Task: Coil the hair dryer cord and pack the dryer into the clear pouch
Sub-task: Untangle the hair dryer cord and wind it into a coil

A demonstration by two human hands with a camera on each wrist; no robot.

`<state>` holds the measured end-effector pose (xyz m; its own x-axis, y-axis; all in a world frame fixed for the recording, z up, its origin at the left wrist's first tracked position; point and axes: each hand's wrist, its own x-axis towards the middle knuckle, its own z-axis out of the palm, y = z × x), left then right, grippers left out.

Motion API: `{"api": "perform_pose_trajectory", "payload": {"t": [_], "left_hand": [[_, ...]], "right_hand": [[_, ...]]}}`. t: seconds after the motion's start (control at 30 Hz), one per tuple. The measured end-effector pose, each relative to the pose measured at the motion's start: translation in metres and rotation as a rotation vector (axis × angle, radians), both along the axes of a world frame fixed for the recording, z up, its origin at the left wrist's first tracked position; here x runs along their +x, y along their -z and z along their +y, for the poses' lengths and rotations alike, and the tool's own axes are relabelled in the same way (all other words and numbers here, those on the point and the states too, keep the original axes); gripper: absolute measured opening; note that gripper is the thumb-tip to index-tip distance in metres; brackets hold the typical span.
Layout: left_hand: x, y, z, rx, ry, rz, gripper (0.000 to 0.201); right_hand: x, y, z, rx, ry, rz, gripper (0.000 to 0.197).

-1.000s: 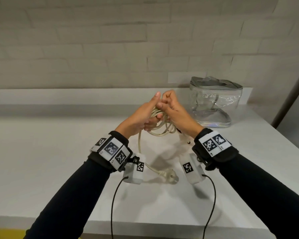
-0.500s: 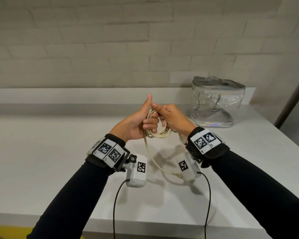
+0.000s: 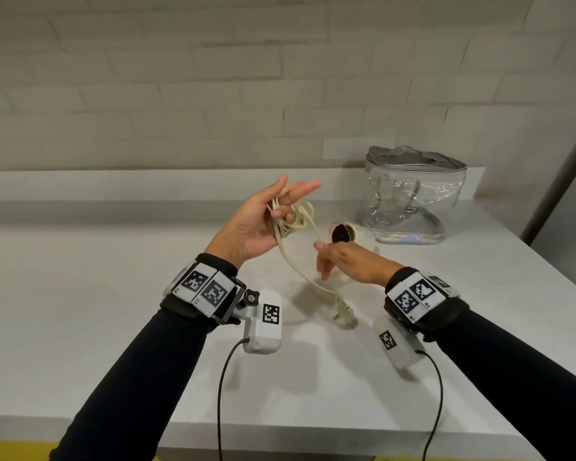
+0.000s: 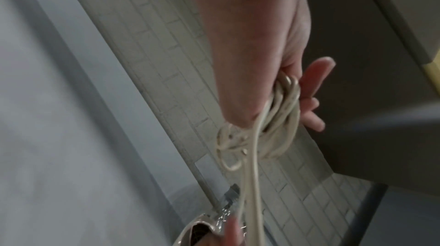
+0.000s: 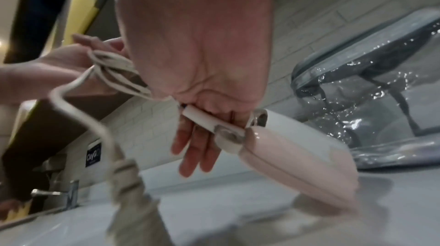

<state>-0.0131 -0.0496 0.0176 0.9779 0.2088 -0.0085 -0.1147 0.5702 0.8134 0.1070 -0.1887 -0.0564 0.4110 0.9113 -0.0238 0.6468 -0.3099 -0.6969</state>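
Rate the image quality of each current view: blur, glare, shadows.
Head view: sharp, evenly lit; soft shadows on the white table under the cord; specular glints on the clear pouch. Left wrist view: tilted, motion-smeared; the left hand and cord loops readable. Right wrist view: plug badly blurred; right hand and hair dryer soft; strong glare on the pouch.

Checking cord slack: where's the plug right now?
Head view: the plug lies on the white counter, between both wrists, below the right hand.
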Motion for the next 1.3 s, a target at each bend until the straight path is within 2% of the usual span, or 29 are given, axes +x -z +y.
{"api": "perform_pose_trajectory", "payload": {"t": [0.07,0.13,0.2,0.3,0.37,0.47,0.6,0.67,0.73,0.8,0.87,0.97,1.03,1.07,1.17,1.3], "left_hand": [[0.003,-0.004,0.001,-0.035,-0.038,-0.041,0.031],[0.007,-0.004,0.002,-0.031,-0.095,-0.061,0.030],[0.011,0.001,0.002,0.010,-0.177,-0.056,0.030],[0.018,0.008,0.002,0.011,-0.306,-0.050,0.025],[0.021,0.011,0.001,0.026,-0.356,-0.029,0.032],[0.024,0.018,-0.002,0.053,-0.420,-0.030,0.043],[0.027,0.034,-0.011,0.070,-0.470,-0.077,0.037],[0.027,0.039,-0.016,0.085,-0.453,-0.102,0.025],[0.027,0.040,-0.017,0.121,-0.450,-0.122,0.019],[0.027,0.040,-0.013,0.162,-0.443,-0.151,0.034],[0.024,0.037,-0.006,0.204,-0.434,-0.177,0.046],[0.020,0.030,0.002,0.355,-0.413,-0.143,0.031],[0.021,0.029,0.004,0.482,-0.383,-0.101,0.027],[0.023,0.030,0.006,0.605,-0.381,-0.051,0.024],[0.033,0.035,0.011,0.997,-0.317,0.158,0.032],[0.035,0.037,0.007,1.260,-0.088,0.439,0.052]], "right_hand": [[0.004,0.004,-0.005,-0.094,0.000,-0.117,0.036],[0.002,0.004,-0.009,-0.156,-0.018,-0.163,0.020],[0.000,0.005,-0.010,-0.163,-0.020,-0.203,0.019],[-0.006,0.002,-0.006,-0.231,-0.042,-0.201,0.030],[-0.012,-0.002,-0.002,-0.219,-0.053,-0.077,0.036],[-0.021,-0.011,0.005,-0.081,-0.028,0.202,0.044],[-0.025,-0.017,0.017,0.030,-0.021,0.490,0.063],[-0.025,-0.019,0.023,0.102,-0.037,0.506,0.059],[-0.024,-0.018,0.026,0.119,-0.043,0.472,0.056],[-0.022,-0.014,0.023,0.049,-0.054,0.395,0.057],[-0.018,-0.009,0.014,-0.138,-0.069,0.182,0.052],[-0.008,-0.004,0.007,-0.294,-0.099,-0.163,0.023],[-0.011,-0.009,0.007,-0.335,-0.137,-0.257,0.012],[-0.011,-0.013,0.007,-0.336,-0.157,-0.274,0.013],[-0.008,-0.029,0.004,-0.320,-0.186,-0.343,0.019],[0.006,-0.054,-0.001,-0.245,-0.109,-0.287,0.017]]}}
